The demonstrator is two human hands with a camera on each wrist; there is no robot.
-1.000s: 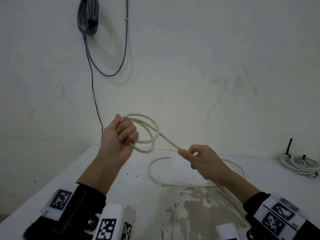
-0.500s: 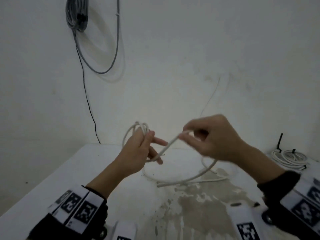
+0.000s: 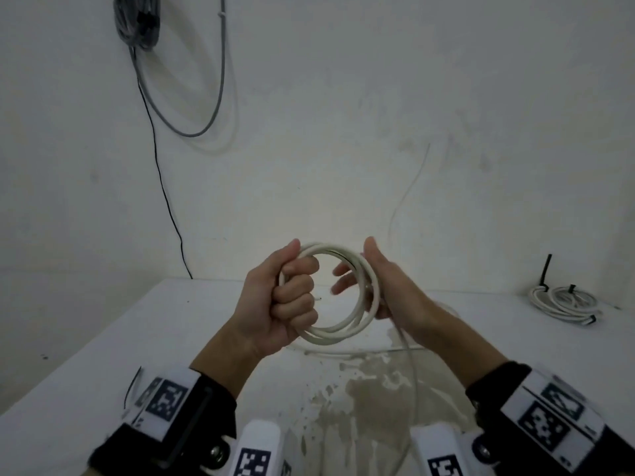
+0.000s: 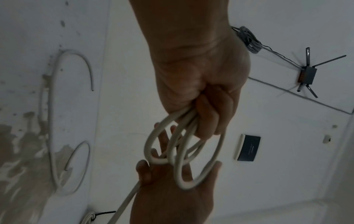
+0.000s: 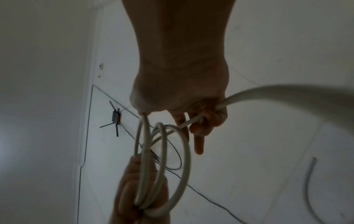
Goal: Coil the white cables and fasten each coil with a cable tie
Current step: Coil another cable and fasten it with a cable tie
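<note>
My left hand is a fist that grips the left side of a white cable coil of several loops, held upright above the white table. My right hand lies with its palm against the coil's right side. Its thumb points up and most fingers reach straight behind the loops. In the right wrist view one finger curls over the cable's loose tail. The tail drops from that hand to the table, where more cable lies in a curve.
A tied white coil with black ties lies at the table's back right. A grey cable bundle and a thin black wire hang on the wall behind. A thin dark strip lies near the table's left edge.
My right hand has carried the cable over to the left hand and added a loop. The left hand has closed into a fist on the coil, and the slack on the table is shorter.
</note>
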